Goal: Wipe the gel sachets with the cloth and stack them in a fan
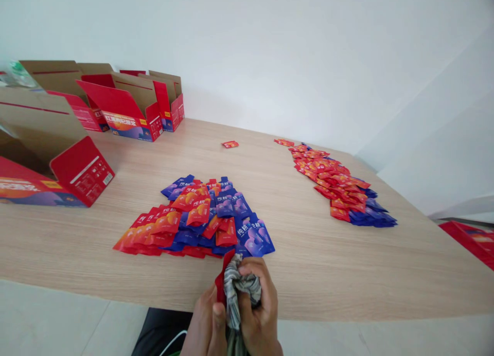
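Observation:
Close to the table's front edge, my left hand (206,315) grips a red sachet (223,281), which stands on edge and shows only a narrow side. My right hand (260,304) is closed around a crumpled grey striped cloth (235,284) and presses it against the sachet. Just beyond both hands lies a pile of red and blue sachets (204,217), overlapping in rows with their printed faces up. The sachet's lower end is hidden by my left fingers.
A longer heap of red and blue sachets (332,176) lies at the right. One loose red sachet (230,144) rests near the wall. Several open red cartons (127,117) stand at the left, one large carton (83,171) nearest. A red box (471,240) shows at the right edge.

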Demonstrator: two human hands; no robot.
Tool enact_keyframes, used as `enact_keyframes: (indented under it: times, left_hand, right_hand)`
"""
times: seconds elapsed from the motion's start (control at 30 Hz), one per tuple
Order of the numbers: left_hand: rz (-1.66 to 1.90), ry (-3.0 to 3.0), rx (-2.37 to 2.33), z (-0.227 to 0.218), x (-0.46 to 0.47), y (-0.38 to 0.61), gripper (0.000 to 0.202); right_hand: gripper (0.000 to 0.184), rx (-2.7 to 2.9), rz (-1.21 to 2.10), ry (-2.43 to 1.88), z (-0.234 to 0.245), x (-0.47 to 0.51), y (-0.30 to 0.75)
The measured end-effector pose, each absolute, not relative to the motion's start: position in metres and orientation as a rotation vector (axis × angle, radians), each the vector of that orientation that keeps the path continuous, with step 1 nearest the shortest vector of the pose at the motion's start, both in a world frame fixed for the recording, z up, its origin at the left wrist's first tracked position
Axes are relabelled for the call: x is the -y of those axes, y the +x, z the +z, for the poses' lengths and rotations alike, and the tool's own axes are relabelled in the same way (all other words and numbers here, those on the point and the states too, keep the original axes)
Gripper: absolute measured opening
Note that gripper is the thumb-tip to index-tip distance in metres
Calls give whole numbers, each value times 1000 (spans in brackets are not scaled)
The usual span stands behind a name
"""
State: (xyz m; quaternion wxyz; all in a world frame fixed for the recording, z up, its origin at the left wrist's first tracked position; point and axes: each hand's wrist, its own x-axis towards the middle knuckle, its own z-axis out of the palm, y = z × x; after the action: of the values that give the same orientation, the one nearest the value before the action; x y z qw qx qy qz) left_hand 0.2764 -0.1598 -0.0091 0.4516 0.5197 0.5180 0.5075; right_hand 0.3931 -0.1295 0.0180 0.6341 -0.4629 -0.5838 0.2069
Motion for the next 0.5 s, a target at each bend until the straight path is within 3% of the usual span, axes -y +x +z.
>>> enact_keyframes:
  times: [0.23,0.4,0.5]
  left_hand:
    - [1186,1360,-1518,-5,130,256,62]
    - [1211,1157,-1592,-7,114,250,62]
    - [1218,999,-1484,-7,118,261,60]
  right_hand:
    - [27,1392,643,-979,2,143,390]
    - [11,904,754,-1170,-10,137,407]
    - [24,591,970,-1182,-14,127,410]
